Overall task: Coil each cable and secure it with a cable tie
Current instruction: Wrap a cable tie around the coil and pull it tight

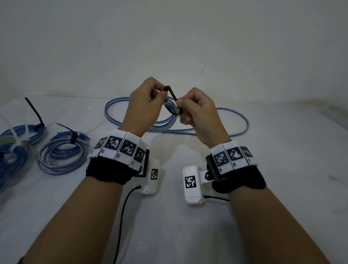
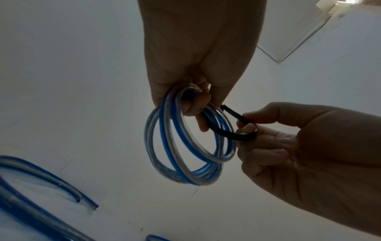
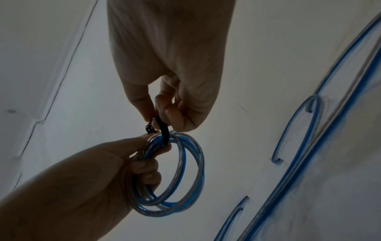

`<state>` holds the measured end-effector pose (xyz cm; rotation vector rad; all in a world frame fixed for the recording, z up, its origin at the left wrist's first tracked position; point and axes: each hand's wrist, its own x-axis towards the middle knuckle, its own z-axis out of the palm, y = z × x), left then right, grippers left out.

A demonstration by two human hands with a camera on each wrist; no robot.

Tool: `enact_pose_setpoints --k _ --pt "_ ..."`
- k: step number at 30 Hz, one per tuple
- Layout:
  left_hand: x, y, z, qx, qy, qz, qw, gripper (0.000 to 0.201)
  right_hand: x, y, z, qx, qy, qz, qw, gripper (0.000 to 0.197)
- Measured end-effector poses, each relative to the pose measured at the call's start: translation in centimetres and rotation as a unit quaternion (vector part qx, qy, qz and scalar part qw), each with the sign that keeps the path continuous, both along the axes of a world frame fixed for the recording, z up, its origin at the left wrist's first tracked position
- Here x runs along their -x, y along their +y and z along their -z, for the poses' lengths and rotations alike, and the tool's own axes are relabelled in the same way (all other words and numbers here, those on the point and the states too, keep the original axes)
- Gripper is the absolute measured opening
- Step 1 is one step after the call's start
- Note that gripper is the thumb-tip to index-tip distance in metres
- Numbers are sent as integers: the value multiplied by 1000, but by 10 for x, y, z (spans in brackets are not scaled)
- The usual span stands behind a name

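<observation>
Holding the coiled cable up in the middle of the head view, the left hand curls its fingers round the loops so they stay together. A black cable tie goes around the loops. The right hand pinches the tie's strap, likely to push the tip into its little head, which sits by the left fingers. A loose cable lies on the bench behind the hands. Two tied coils rest at the left, out of the way.
</observation>
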<state>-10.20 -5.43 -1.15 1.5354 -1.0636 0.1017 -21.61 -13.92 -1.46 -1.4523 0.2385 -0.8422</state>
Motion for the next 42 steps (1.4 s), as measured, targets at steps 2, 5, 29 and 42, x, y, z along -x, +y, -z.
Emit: enact_pose_setpoints --k 2,5,29,42 --pt "0 0 0 -1 3 -3 1000 4 0 0 0 1 0 -1 1000 24" --pt "0 0 0 -4 3 -7 1000 4 0 0 1 1 5 -2 1000 23" --pt "6 10 -16 -74 -179 -1 981 11 -4 5 0 6 -34 39 999 13" --pt "10 7 -12 -134 -176 40 974 6 -3 -4 -1 -157 10 -26 987 12"
